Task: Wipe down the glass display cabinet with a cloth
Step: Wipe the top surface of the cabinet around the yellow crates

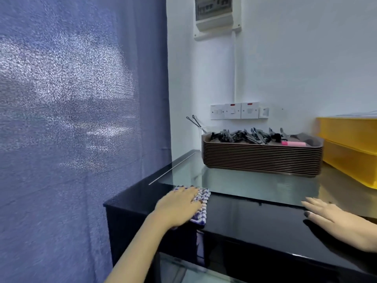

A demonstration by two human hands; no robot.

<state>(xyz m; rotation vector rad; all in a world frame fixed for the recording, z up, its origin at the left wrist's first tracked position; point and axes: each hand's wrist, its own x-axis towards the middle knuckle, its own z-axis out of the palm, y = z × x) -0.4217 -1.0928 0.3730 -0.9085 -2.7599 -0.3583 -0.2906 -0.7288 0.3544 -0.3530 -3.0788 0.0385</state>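
- The left hand (179, 205) lies flat on a blue-and-white checked cloth (201, 209), its fingers (191, 194) straight and spread, pressing the cloth down rather than gripping it.
- The cloth sits on the glossy black top of the glass display cabinet (255, 217), near its left end, with one edge hanging over the front.
- The right hand (334, 219) rests palm down on the same black top, well apart to the right, fingers straight and holding nothing.
- Behind the hands the top becomes a clear glass pane (244, 180).
- Farther back stands a stack of brown trays (261, 160) carrying black tongs (244, 135) and a pink item (293, 143).
- Yellow crates (350, 152) stand just right of the trays.
- A blue curtain (71, 119) hangs on the left.
- Wall switches (234, 110) sit on the white wall behind.
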